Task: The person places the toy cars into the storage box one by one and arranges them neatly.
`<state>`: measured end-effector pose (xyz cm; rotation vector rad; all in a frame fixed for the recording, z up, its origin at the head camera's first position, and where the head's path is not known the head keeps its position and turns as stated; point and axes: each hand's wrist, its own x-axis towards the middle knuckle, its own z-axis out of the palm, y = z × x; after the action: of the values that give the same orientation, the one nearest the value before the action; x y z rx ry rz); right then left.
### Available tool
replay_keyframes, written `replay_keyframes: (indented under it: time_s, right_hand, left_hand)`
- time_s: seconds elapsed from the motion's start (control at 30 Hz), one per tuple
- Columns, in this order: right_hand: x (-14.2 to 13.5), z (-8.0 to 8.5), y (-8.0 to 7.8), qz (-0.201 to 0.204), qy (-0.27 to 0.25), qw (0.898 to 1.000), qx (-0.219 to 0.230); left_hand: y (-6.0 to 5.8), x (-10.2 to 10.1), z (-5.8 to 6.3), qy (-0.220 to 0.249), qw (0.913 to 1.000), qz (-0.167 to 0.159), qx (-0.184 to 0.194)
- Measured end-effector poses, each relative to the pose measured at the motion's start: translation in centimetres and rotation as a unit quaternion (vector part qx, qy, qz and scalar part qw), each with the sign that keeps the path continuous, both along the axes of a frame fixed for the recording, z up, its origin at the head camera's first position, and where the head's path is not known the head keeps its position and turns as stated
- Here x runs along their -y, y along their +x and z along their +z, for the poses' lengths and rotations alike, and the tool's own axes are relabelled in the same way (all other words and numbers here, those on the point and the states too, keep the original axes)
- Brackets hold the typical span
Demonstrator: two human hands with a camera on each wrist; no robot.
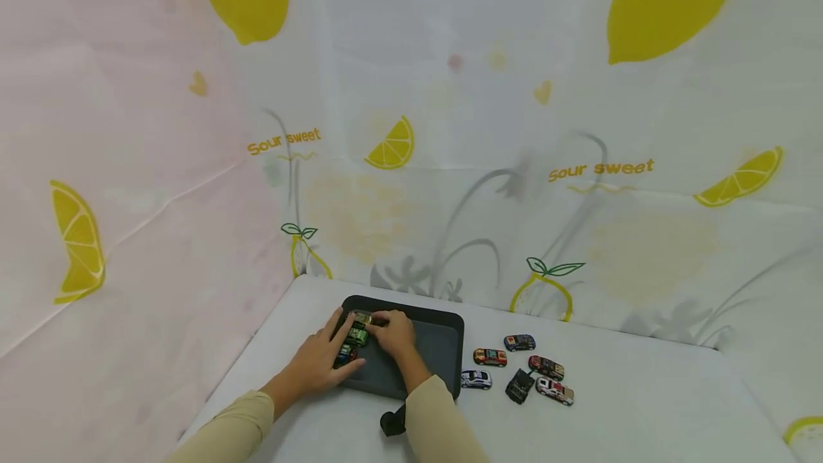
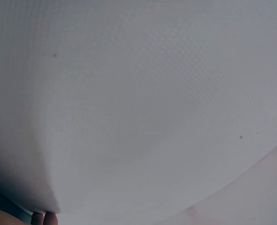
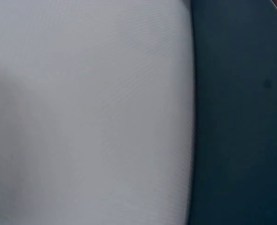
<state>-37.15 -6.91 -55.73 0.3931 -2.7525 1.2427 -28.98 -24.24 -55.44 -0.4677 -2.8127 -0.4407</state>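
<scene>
A dark grey tray [image 1: 431,349] lies on the white table, with a column of toy cars along its left side. My right hand [image 1: 395,336] reaches over the tray and pinches the right end of the far toy car [image 1: 362,318]. Just below that are a green toy car [image 1: 356,336] and a dark blue one [image 1: 346,354]. Along the tray's left edge my left hand [image 1: 318,361] rests beside the column, fingers extended and thumb spread. Only a few fingertips [image 2: 50,219] show in the left wrist view. The right wrist view has the tray [image 3: 241,122] and a sliver of skin.
Right of the tray lie several more toy cars, among them a white one [image 1: 476,379] by its edge, an orange-red one [image 1: 490,357] and a black one [image 1: 519,386]. A black object [image 1: 393,421] sits near the right sleeve. Lemon-print cloth [image 1: 411,220] hangs behind the table.
</scene>
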Motion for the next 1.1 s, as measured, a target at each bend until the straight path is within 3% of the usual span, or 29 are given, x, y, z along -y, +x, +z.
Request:
replay_keyframes:
  time_s: [0.27, 0.5, 0.9, 1.0, 1.1]
  right_hand:
    - [0.1, 0.0, 0.2, -0.007, -0.008, 1.0, -0.007]
    - [-0.4, -0.1, 0.0, 0.025, -0.067, 0.997, -0.006]
    - [-1.3, 1.6, 1.0, 0.044, -0.096, 0.993, 0.052]
    - [-2.3, 2.3, 1.5, 0.075, -0.081, 0.993, 0.032]
    - [-3.7, 3.4, 1.9, 0.119, -0.012, 0.993, -0.019]
  left_hand:
    - [0.1, 0.0, 0.2, 0.004, 1.0, -0.005, -0.003]
    - [0.2, 0.1, 0.1, 0.0, 0.9995, -0.003, -0.03]
    - [0.3, -0.3, 0.6, 0.008, 0.9999, 0.009, -0.005]
    - [0.5, -0.4, 0.8, 0.001, 0.9999, 0.009, 0.008]
    - [1.0, -0.3, 1.0, -0.004, 0.9999, 0.015, 0.007]
